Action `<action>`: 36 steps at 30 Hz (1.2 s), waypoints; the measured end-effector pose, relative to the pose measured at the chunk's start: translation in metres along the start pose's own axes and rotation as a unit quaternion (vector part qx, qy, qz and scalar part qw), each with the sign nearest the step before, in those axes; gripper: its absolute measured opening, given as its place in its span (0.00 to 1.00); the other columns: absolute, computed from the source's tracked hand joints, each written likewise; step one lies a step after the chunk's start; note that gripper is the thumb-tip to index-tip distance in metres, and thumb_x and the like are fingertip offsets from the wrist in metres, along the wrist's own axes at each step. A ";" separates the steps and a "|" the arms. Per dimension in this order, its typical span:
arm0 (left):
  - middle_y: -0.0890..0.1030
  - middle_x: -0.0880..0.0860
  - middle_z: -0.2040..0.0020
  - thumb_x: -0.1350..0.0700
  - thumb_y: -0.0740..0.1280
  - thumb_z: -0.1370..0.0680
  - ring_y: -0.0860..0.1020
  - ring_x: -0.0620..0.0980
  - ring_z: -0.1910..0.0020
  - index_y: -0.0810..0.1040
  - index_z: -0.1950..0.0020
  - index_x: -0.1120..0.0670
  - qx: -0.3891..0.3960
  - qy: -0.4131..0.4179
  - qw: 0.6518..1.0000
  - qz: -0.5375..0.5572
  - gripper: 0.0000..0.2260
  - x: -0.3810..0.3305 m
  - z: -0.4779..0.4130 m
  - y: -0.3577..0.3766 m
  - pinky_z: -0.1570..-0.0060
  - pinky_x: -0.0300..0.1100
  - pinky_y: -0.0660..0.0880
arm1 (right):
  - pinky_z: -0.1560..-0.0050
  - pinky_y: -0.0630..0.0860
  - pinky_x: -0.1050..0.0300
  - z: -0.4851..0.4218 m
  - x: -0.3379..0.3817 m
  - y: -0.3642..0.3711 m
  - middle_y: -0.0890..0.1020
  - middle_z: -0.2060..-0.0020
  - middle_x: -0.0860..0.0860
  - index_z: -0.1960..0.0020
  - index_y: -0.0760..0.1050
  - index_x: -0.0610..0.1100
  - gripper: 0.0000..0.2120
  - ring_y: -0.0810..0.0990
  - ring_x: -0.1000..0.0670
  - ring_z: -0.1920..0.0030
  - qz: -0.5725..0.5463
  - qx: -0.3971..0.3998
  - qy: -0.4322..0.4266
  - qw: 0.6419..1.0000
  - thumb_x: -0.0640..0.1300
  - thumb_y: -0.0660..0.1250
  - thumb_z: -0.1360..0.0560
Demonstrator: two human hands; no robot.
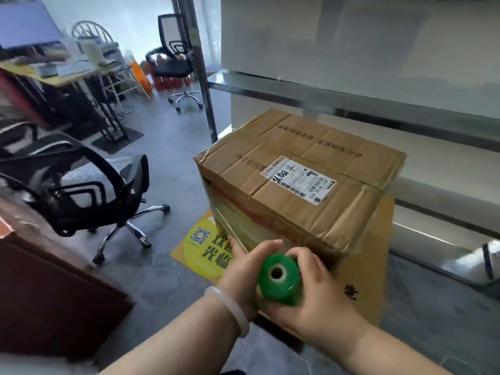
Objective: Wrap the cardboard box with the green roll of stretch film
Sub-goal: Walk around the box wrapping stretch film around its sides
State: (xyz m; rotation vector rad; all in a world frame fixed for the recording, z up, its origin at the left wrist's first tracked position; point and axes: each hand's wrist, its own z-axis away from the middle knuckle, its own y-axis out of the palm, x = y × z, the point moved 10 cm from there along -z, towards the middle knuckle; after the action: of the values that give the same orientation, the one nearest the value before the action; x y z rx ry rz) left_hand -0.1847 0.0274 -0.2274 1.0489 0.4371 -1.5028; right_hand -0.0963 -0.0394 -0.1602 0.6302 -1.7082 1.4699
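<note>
While both hands close around the green roll (280, 280), the wrapping looks to be under way rather than just begun: the near-left side of the cardboard box (300, 182) shows faint glossy bands that appear to be film already laid, though blur makes this hard to confirm. The box sits on a flat sheet of cardboard (362, 277) on the floor, beside a yellow floor mat (201, 249), close to a glass partition (351, 63). Its top carries a white shipping label (297, 180) and is bare of film.

The left hand (243, 272), a pale bangle (230, 307) on its wrist, curls round the left side of the roll with the fingers reaching toward the box's near lower corner. The right hand (316, 288) cups the roll from the right and beneath, fingers bent over it. The roll is held low against the near face of the box, its hollow core turned toward the camera.

Judging from this, the step in hand is carrying the roll along the near face. The next move probably calls for keeping the film taut while passing the roll around the right corner, where the partition leaves little room behind the box. An office chair (89, 193) stands well apart on the left.
</note>
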 end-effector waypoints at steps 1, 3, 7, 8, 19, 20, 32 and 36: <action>0.81 0.58 0.47 0.48 0.78 0.42 0.83 0.58 0.52 0.65 0.29 0.39 -0.013 0.004 1.000 -0.001 0.43 -0.002 0.003 0.001 0.49 0.54 0.80 | 0.60 0.70 0.70 0.003 -0.001 -0.001 0.76 0.55 0.56 0.51 0.64 0.55 0.29 0.76 0.61 0.56 -0.033 -0.005 0.014 0.999 0.60 0.78 0.43; 0.76 0.57 0.39 0.43 0.79 0.45 0.81 0.57 0.46 0.58 0.25 0.35 -0.027 -0.011 1.000 -0.003 0.51 -0.005 0.011 0.003 0.42 0.55 0.78 | 0.63 0.71 0.70 0.006 -0.002 -0.006 0.78 0.57 0.54 0.51 0.62 0.58 0.32 0.78 0.60 0.59 -0.063 -0.026 0.025 0.997 0.60 0.78 0.45; 0.70 0.53 0.29 0.43 0.79 0.45 0.81 0.55 0.46 0.40 0.23 0.33 0.000 -0.047 0.998 0.030 0.62 0.001 0.026 0.015 0.36 0.60 0.75 | 0.55 0.74 0.68 0.007 -0.010 -0.015 0.79 0.53 0.58 0.47 0.65 0.60 0.33 0.78 0.61 0.53 -0.093 -0.052 0.030 0.994 0.58 0.79 0.45; 0.73 0.53 0.31 0.42 0.79 0.44 0.83 0.56 0.49 0.39 0.23 0.33 0.008 -0.058 0.998 0.037 0.62 0.008 0.031 0.016 0.38 0.62 0.75 | 0.54 0.73 0.70 0.008 -0.014 -0.015 0.79 0.51 0.60 0.45 0.66 0.60 0.34 0.78 0.63 0.51 -0.089 -0.054 0.031 0.994 0.58 0.79 0.46; 0.76 0.59 0.33 0.51 0.79 0.45 0.84 0.59 0.45 0.49 0.22 0.34 0.061 -0.082 0.994 0.042 0.59 0.056 0.060 0.036 0.55 0.49 0.82 | 0.53 0.70 0.73 0.030 -0.024 -0.029 0.74 0.50 0.59 0.49 0.66 0.60 0.27 0.71 0.67 0.48 -0.043 0.010 0.016 0.999 0.54 0.75 0.44; 0.77 0.58 0.34 0.51 0.79 0.45 0.84 0.59 0.46 0.47 0.23 0.32 0.054 -0.081 0.994 0.043 0.59 0.057 0.063 0.041 0.55 0.49 0.82 | 0.55 0.72 0.71 0.033 -0.027 -0.033 0.75 0.51 0.58 0.49 0.66 0.58 0.27 0.73 0.66 0.50 -0.051 0.026 0.021 0.998 0.51 0.76 0.42; 0.67 0.57 0.27 0.46 0.78 0.40 0.76 0.58 0.36 0.42 0.22 0.34 -0.082 -0.003 0.993 0.085 0.58 0.062 0.065 0.126 0.39 0.57 0.78 | 0.54 0.72 0.67 0.018 -0.055 -0.114 0.73 0.52 0.58 0.49 0.67 0.57 0.29 0.75 0.58 0.52 -0.035 0.048 -0.052 0.997 0.49 0.81 0.42; 0.67 0.57 0.25 0.42 0.79 0.48 0.75 0.57 0.33 0.42 0.22 0.35 -0.116 0.034 0.988 0.101 0.64 0.071 0.062 0.146 0.33 0.57 0.73 | 0.63 0.75 0.62 0.018 -0.071 -0.124 0.75 0.57 0.56 0.46 0.62 0.53 0.30 0.77 0.56 0.59 -0.054 0.054 -0.026 0.997 0.50 0.79 0.39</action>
State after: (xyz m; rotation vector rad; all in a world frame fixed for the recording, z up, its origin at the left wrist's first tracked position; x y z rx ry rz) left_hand -0.0645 -0.0970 -0.2098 0.9325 0.5246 -1.2079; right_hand 0.0373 -0.0907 -0.1455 0.8112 -1.6155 1.4877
